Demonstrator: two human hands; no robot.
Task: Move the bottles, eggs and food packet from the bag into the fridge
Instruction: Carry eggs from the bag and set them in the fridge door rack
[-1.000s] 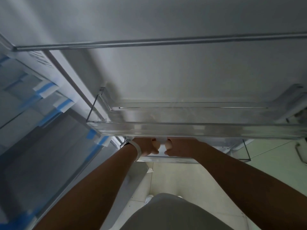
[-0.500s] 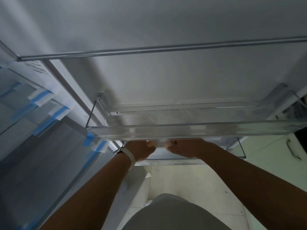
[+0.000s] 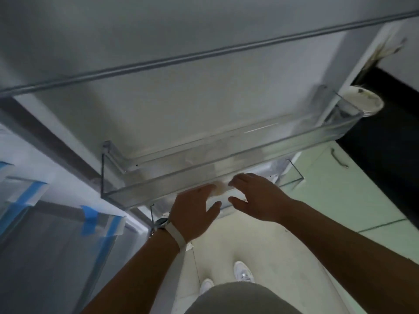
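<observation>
I face the inside of the open fridge door. Two clear plastic door bins hang on it, an upper bin and a lower bin beneath it. A pale egg shows blurred in the lower bin, between my two hands. My left hand, with a watch on the wrist, hovers just in front of that bin with fingers spread and holds nothing. To its right, my right hand is likewise spread and holds nothing. No bag, bottles or food packet are in view.
Fridge shelves and drawers with blue tape lie at the left. A stack of plates sits on a dark counter at the right, above a pale cabinet with a handle. Tiled floor and my white shoes are below.
Both hands were tucked under the upper bin, each round an egg. They have let go and drawn back with fingers spread. My view has swung right.
</observation>
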